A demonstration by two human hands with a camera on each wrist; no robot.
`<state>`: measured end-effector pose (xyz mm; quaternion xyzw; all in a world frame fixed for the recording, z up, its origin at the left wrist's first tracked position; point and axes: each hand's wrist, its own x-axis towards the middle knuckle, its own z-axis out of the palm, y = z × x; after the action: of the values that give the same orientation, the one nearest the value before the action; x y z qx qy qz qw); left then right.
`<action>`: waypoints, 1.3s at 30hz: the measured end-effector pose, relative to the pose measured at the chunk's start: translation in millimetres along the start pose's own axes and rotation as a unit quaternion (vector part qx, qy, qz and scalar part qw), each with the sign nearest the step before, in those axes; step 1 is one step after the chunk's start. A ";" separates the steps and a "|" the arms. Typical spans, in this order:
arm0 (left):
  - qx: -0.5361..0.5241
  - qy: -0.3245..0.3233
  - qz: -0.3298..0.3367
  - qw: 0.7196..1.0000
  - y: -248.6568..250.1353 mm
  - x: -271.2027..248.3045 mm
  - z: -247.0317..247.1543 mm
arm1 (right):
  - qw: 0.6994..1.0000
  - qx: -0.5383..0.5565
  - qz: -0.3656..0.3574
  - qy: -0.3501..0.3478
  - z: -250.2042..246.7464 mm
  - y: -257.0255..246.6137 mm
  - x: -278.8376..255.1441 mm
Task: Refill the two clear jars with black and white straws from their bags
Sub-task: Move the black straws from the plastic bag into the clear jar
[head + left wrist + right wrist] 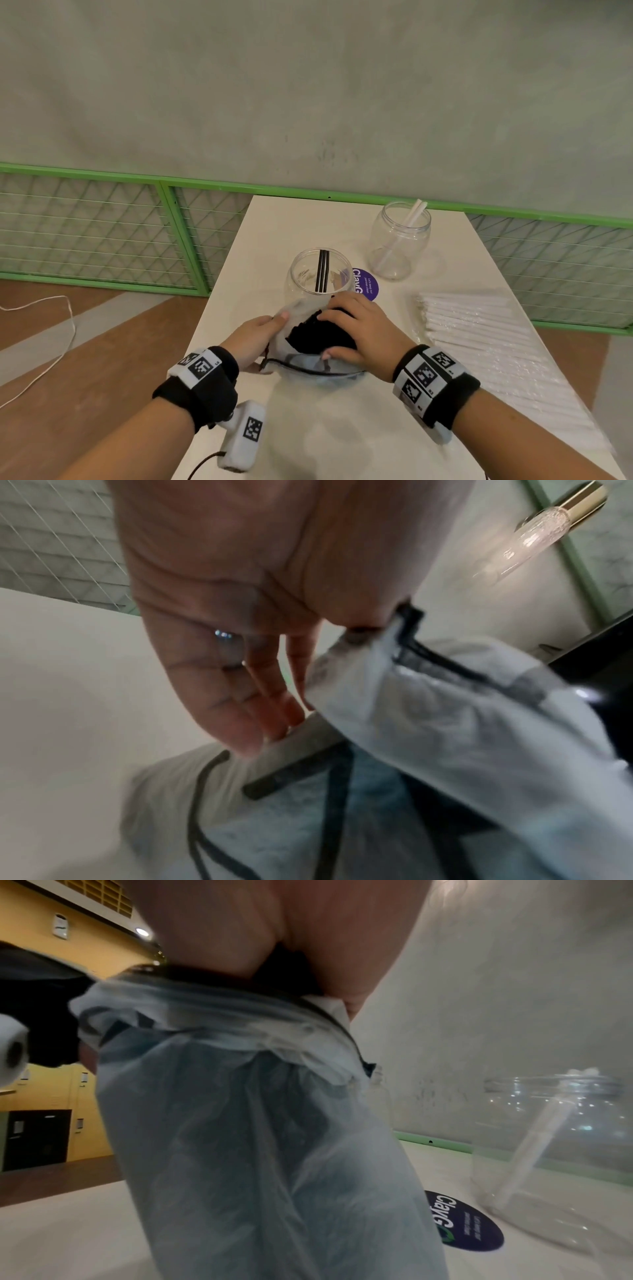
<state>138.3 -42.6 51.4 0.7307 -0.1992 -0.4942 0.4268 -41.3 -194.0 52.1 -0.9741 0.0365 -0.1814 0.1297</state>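
Note:
A clear jar (320,277) with a few black straws (322,270) stands mid-table. Behind it to the right, a second clear jar (399,240) holds white straws (412,219). In front of the near jar, a translucent bag (308,373) of black straws stands upright. My right hand (342,329) reaches into its mouth and grips the bundle of black straw ends (315,334). My left hand (270,325) pinches the bag's left edge. The left wrist view shows my thumb on the bag (445,737) rim. In the right wrist view the bag (257,1150) hangs under my right hand (308,947).
A sealed bag of white straws (486,329) lies along the table's right side. A purple round sticker (368,286) sits between the jars. Behind the white table (274,233) runs a green mesh fence (102,233). A white cable (51,342) lies on the floor at left.

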 end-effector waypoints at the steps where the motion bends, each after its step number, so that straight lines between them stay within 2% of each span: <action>1: -0.013 -0.015 -0.005 1.000 0.5 -4.8 1.1 | 1.000 0.007 0.004 0.001 0.1 0.5 0.4; 3: -0.013 -0.008 0.035 0.999 -1.9 -9.6 1.3 | 1.000 0.019 0.017 -0.002 -0.1 1.6 0.2; 6: 0.052 0.093 0.138 0.985 -12.9 -7.2 0.6 | 0.999 0.017 0.041 -0.011 -0.8 2.1 -1.3; 7: 0.087 0.139 0.187 0.969 -15.8 -8.8 1.2 | 0.999 0.017 0.047 -0.013 -0.8 1.9 -1.5; 9: 0.164 0.193 0.324 0.912 -16.3 -18.3 3.9 | 0.998 0.019 0.053 -0.009 -1.4 1.8 -0.6; 11: 0.228 0.174 0.433 0.855 -11.8 -31.5 7.4 | 0.998 0.020 0.055 -0.002 -1.1 3.5 0.7; 13: 0.291 0.147 0.470 0.820 -10.8 -35.6 7.9 | 0.998 0.023 0.058 0.004 -0.3 5.2 1.5; 16: 0.361 0.135 0.484 0.785 -11.6 -27.8 4.5 | 0.998 0.028 0.060 0.007 -0.1 5.5 2.8; 20: 0.384 0.132 0.508 0.759 -7.4 -22.3 3.5 | 0.997 0.030 0.068 0.003 -1.3 5.6 3.9; 22: 0.371 0.135 0.522 0.756 -4.7 -22.8 5.4 | 0.997 0.032 0.068 0.002 -2.8 5.9 3.4; 25: 0.331 0.147 0.526 0.770 -2.2 -24.4 9.0 | 0.997 0.036 0.064 -0.002 -6.9 4.3 2.5; 28: 0.335 0.170 0.531 0.760 -3.9 -24.5 10.0 | 0.997 0.033 0.069 0.012 -8.8 -0.6 -0.5; 30: 0.369 0.190 0.526 0.743 -6.5 -22.0 9.7 | 0.997 0.008 0.070 0.033 -8.4 -6.1 -4.5; 33: 0.450 0.210 0.512 0.701 -9.5 -16.6 11.7 | 0.998 -0.020 0.045 0.049 -7.0 -11.7 -7.1; 34: 0.458 0.216 0.508 0.697 -9.4 -16.3 12.1 | 0.998 -0.013 0.041 0.050 -6.7 -11.5 -5.7; 37: 0.423 0.237 0.507 0.712 -7.3 -17.3 10.6 | 0.996 0.016 0.046 0.071 -5.5 -5.6 -1.6; 39: 0.398 0.225 0.512 0.727 -5.8 -19.0 10.7 | 0.995 0.006 0.046 0.088 -4.1 -3.0 -2.1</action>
<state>119.8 -30.4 55.5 0.7104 -0.6199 0.1029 0.3169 -44.7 -191.9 55.8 -0.9508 0.0915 -0.2608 0.1397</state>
